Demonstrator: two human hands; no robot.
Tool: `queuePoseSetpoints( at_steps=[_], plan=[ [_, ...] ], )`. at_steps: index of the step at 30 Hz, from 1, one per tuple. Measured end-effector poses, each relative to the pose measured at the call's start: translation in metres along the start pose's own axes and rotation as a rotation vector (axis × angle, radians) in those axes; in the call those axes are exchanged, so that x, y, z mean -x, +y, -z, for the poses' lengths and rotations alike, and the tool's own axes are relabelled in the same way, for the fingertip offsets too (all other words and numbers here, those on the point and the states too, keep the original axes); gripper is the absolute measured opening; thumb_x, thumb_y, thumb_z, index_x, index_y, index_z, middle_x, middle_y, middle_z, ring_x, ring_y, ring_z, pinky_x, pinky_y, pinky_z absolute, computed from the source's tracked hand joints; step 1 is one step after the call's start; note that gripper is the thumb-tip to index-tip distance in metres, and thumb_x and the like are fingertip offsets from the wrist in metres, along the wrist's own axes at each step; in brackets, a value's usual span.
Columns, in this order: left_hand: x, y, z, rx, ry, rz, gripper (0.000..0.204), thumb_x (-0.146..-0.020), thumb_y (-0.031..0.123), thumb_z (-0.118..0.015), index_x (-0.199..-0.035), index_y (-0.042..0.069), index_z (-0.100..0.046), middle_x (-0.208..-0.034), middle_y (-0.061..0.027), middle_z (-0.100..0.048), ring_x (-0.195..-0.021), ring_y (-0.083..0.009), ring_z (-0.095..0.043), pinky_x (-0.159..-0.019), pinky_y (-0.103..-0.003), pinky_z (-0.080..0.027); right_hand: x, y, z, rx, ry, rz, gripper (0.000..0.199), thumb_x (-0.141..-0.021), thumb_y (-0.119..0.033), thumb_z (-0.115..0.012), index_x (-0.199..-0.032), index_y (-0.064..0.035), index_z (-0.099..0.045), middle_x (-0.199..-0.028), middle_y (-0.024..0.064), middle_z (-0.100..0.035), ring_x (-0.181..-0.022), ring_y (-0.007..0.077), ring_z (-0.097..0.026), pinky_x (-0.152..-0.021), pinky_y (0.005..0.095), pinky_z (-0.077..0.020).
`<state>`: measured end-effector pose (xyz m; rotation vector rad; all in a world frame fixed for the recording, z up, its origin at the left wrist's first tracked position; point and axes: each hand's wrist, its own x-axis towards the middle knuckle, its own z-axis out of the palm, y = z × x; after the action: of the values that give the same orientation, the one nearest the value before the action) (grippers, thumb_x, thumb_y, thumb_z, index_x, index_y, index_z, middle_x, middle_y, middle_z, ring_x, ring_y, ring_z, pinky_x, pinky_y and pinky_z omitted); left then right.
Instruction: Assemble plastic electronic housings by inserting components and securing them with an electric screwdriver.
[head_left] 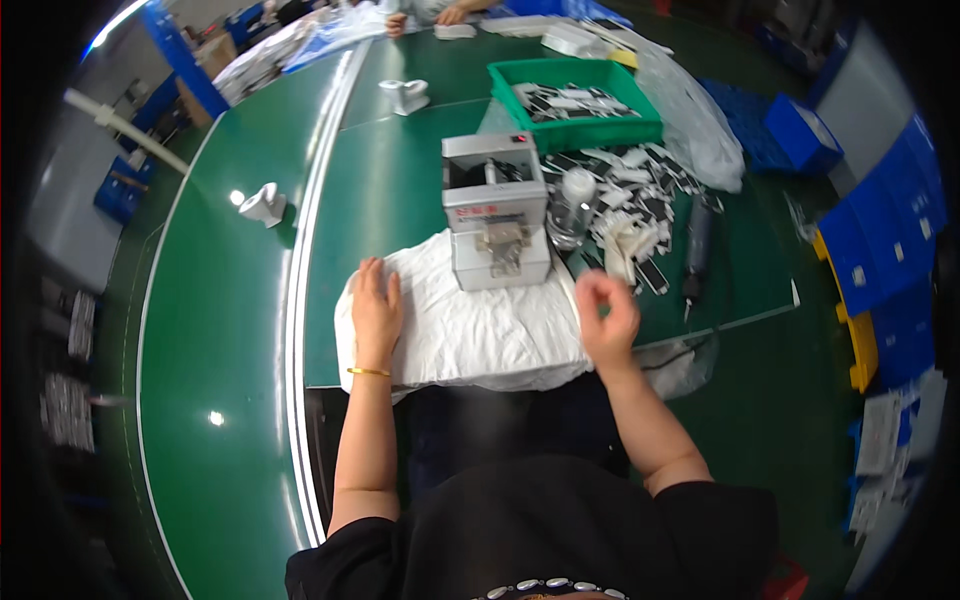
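My left hand (376, 312) lies flat on the left side of a white cloth (460, 335), its fingers stretched out and holding nothing. My right hand (608, 318) is at the cloth's right edge, fingers curled toward the thumb and slightly blurred; whatever is in it, if anything, cannot be made out. Between and beyond the hands, a grey box-shaped machine (497, 215) stands on the cloth, with an opening in its upper part and a small metal fixture on its front. A clear bottle with a white cap (577, 195) stands close to the machine's right side.
Loose black and white flat pieces (645, 190) are heaped right of the bottle, below a green bin (590, 130) holding more. A dark handheld electric screwdriver (697, 250) lies farther right. White holders (405, 97) stand on the green table (370, 180). Another person's hands (450, 15) show at the far edge.
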<state>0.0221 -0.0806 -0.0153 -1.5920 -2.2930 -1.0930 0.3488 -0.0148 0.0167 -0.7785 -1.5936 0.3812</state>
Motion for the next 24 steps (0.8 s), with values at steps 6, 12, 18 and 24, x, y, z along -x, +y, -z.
queuePoseSetpoints(
  at_steps=[6,12,18,24],
  plan=[
    [0.000,0.010,0.002,0.062,0.003,0.017,0.032,-0.094,0.016,-0.060,-0.119,-0.004,-0.060,-0.129,-0.0213,-0.061,-0.128,-0.0382,-0.052,-0.107,-0.042,-0.041,0.039,-0.024,-0.036,-0.146,-0.606,-0.289,0.012,-0.088,-0.009,-0.074,-0.095,-0.0013,-0.070,-0.061,0.0017,-0.059,-0.053,0.0055,-0.052,-0.049,0.0228,-0.0398],
    [0.000,0.001,0.003,0.058,0.001,0.025,0.033,-0.093,0.018,-0.061,-0.118,-0.002,-0.061,-0.129,-0.0211,-0.060,-0.123,-0.0384,-0.054,-0.104,-0.044,-0.044,0.045,-0.022,-0.044,-0.162,-0.598,-0.354,0.011,-0.088,-0.008,-0.073,-0.095,0.0000,-0.070,-0.061,0.0001,-0.058,-0.055,0.0044,-0.051,-0.049,0.0224,-0.0389],
    [-0.001,0.001,-0.007,0.096,-0.015,0.065,0.031,-0.091,0.020,-0.057,-0.110,-0.005,-0.061,-0.121,-0.0261,-0.061,-0.115,-0.0407,-0.057,-0.103,-0.047,-0.044,0.054,-0.011,-0.044,-0.242,-0.570,-0.513,0.011,-0.093,-0.008,-0.070,-0.100,0.0014,-0.069,-0.068,-0.0041,-0.057,-0.060,0.0018,-0.047,-0.052,0.0188,-0.0353],
    [0.005,0.005,-0.007,0.140,0.106,0.027,0.028,-0.088,0.024,-0.064,-0.101,-0.001,-0.064,-0.109,-0.0176,-0.064,-0.106,-0.0343,-0.060,-0.094,-0.042,-0.049,0.056,-0.001,-0.042,-0.262,-0.651,-0.438,0.015,-0.095,-0.014,-0.068,-0.099,0.0004,-0.067,-0.067,-0.0064,-0.053,-0.058,0.0003,-0.040,-0.051,0.0176,-0.0301]
  ],
)
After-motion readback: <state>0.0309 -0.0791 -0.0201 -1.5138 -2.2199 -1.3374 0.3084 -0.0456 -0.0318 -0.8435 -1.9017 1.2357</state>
